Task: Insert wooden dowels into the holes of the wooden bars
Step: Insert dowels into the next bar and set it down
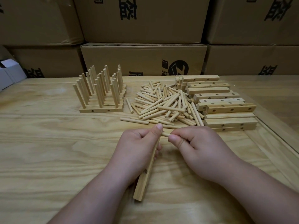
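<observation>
Pale grained wood of the bench (48, 143) fills the lower frame. My left hand (137, 147) grips a wooden bar (144, 183) at bottom centre; my right hand (199, 147) pinches a dowel (165, 134) beside it. Farther up, mid-frame, lie loose dowels (165, 104), finished bars (100, 92) at left and empty bars (220, 101) at right. Cardboard boxes (142, 59) stack along the top.

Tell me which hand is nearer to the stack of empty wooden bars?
Right. The right hand lies just in front of the stack of empty bars; the left hand, holding a bar, is farther to the left.
</observation>
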`<action>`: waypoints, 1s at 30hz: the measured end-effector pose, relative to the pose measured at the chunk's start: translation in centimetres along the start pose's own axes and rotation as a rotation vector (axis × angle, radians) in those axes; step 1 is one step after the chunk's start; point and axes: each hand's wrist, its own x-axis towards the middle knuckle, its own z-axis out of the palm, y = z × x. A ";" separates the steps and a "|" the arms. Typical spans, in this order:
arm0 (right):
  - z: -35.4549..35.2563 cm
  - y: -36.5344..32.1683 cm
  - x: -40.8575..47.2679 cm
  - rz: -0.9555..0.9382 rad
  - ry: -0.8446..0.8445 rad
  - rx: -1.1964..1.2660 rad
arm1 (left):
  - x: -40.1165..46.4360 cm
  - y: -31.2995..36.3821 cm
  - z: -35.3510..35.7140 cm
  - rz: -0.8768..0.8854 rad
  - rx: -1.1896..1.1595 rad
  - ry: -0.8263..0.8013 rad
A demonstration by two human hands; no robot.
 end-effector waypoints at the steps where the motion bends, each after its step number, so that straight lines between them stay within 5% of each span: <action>1: 0.0 0.0 0.0 0.041 -0.012 0.062 | 0.0 -0.1 -0.1 0.002 0.011 -0.003; 14: -0.6 -0.7 0.3 0.355 -0.131 0.352 | -0.1 0.2 -0.1 0.008 0.039 0.004; 21: -0.8 -1.9 -0.1 -0.016 -0.085 -0.414 | -0.1 0.2 0.1 0.011 0.001 0.016; 30: -0.5 -1.1 0.2 0.221 -0.149 0.155 | 0.0 -0.3 -0.2 0.048 0.021 -0.024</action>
